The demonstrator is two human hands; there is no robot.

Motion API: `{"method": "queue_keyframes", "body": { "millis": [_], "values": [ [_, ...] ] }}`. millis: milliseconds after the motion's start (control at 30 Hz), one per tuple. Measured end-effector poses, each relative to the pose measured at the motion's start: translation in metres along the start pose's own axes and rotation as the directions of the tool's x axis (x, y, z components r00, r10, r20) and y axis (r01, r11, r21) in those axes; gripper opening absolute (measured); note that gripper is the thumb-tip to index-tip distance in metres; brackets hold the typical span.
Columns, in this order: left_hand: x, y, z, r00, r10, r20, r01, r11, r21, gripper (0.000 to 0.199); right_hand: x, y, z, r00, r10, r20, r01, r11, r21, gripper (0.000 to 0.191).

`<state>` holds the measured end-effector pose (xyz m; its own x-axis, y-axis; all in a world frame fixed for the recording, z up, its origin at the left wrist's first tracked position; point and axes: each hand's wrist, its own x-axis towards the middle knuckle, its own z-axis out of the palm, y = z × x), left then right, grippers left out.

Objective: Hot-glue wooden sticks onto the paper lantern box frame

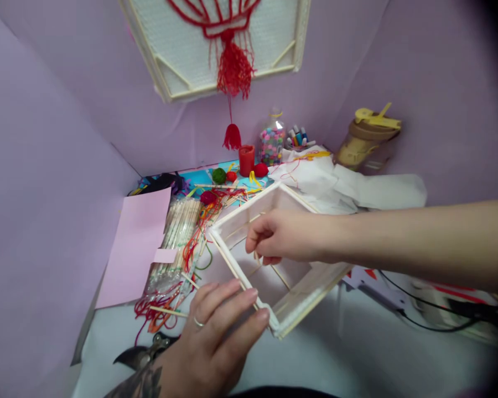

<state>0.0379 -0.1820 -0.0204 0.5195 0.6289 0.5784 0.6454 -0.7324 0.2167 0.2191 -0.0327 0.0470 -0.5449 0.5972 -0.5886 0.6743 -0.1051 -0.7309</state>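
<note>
A white-lined box frame (302, 307) made of thin wooden sticks sits tilted in front of me, its open side facing up. My left hand (219, 331), with a ring on one finger, steadies the near left edge, fingers and thumb against the rim. Inside the box, my right hand (274, 237) is closed in a pinch. A thin wooden stick (281, 277) crosses the bottom below it, and a pale sliver shows by the fingertips. What the pinch holds is mostly hidden.
Left of the box lie a bag of wooden sticks (178, 232), pink paper (136, 249), red yarn (149, 307) and pruning shears (139, 354). Behind stand a red candle (246, 161) and a jar of pompoms (273, 145). A glue gun (375, 287) with its cable is at right.
</note>
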Motion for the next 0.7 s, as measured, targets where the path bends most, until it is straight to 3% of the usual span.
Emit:
{"method": "queue_keyframes", "body": {
  "millis": [267,500,700],
  "values": [
    [0.001,-0.006,-0.002,0.991,0.028,0.129,-0.027,1.000,-0.009,0.041,0.032,-0.004,0.012,0.995,-0.066,0.081,0.083,0.969,-0.234,0.057],
    [0.002,-0.009,-0.005,0.989,0.008,0.147,0.003,0.998,-0.069,0.039,0.041,-0.005,0.015,0.988,-0.085,0.128,0.114,0.965,-0.238,0.063],
    [0.000,-0.010,-0.004,0.987,0.021,0.158,-0.008,0.997,-0.083,0.044,0.040,-0.005,0.017,0.989,-0.116,0.087,0.133,0.963,-0.234,0.061]
  ]
}}
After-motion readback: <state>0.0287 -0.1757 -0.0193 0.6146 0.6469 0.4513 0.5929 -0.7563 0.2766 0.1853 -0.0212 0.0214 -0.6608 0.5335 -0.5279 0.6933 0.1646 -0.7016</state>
